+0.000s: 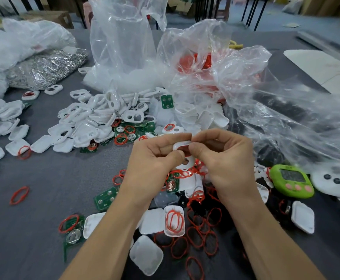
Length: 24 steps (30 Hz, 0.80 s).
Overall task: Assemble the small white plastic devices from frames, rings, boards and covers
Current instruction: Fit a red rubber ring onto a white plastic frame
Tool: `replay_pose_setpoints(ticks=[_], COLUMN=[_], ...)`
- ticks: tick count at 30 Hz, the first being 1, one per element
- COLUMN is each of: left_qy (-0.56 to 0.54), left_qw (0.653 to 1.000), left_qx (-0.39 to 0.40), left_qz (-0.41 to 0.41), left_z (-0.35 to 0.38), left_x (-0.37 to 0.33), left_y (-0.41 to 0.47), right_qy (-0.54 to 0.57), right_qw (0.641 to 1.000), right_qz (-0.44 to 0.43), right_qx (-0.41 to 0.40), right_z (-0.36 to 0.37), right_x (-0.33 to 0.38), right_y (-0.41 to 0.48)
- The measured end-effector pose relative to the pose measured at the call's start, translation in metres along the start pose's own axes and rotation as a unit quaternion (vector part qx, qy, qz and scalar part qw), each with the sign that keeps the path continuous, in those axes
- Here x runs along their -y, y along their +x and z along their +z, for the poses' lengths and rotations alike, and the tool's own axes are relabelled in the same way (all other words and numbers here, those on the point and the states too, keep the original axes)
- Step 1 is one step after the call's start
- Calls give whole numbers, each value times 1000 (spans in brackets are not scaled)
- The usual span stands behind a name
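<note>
My left hand (155,156) and my right hand (225,156) meet above the middle of the table and both pinch one small white plastic frame (182,145) between fingertips and thumbs. Part of the frame hangs below the fingers. Under the hands lie red rings (197,237), green boards (106,198) and white covers (145,254). One cover (174,221) has red rings lying in it. A heap of white frames (96,116) lies further back on the left.
Clear plastic bags (124,47) of parts stand at the back, one holding red rings (195,63). A bag of shiny metal pieces (43,67) is back left. A green timer (292,180) and a white controller (334,182) sit at the right. The grey table (43,178) shows at left.
</note>
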<state>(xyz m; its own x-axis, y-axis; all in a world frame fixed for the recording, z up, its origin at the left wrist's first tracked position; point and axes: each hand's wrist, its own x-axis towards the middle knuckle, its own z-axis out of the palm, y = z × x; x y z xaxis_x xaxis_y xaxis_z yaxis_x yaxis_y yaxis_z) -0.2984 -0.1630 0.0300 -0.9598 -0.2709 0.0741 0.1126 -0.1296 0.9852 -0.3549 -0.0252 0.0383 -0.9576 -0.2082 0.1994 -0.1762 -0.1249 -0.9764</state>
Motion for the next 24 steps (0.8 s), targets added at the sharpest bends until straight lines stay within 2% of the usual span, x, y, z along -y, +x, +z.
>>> replay_pose_setpoints(ticks=[3,7,10,13,15,17,19,21,24], left_qy=[12,-36,-17,74,136,124,62,30,56], left_qw=[1000,998,999,993,981,982,992,996,990], left_qx=[-17,-39,-30,-86,-137,-144,-108,-87,-128], left_qz=[2,-24,-27,20,33,23,-2,8,31], left_z=[0,-3,-2,7,10,9,8,8,5], left_x=[0,0,2,6,8,7,4,0,0], left_y=[1,5,6,6,6,4,3,2,3], right_qy=[16,49,18,-114,-181,-211,-253,-219,-48], right_qw=[1000,991,996,993,982,974,965,974,998], right_qz=[17,77,82,0,-48,-53,-65,-54,28], right_qx=[8,94,41,-9,21,63,32,1,29], right_z=[1,-6,-3,2,6,11,12,9,5], right_x=[0,4,1,-3,-3,-4,-4,-2,3], right_y=[1,4,3,0,-5,-10,-10,-6,-2])
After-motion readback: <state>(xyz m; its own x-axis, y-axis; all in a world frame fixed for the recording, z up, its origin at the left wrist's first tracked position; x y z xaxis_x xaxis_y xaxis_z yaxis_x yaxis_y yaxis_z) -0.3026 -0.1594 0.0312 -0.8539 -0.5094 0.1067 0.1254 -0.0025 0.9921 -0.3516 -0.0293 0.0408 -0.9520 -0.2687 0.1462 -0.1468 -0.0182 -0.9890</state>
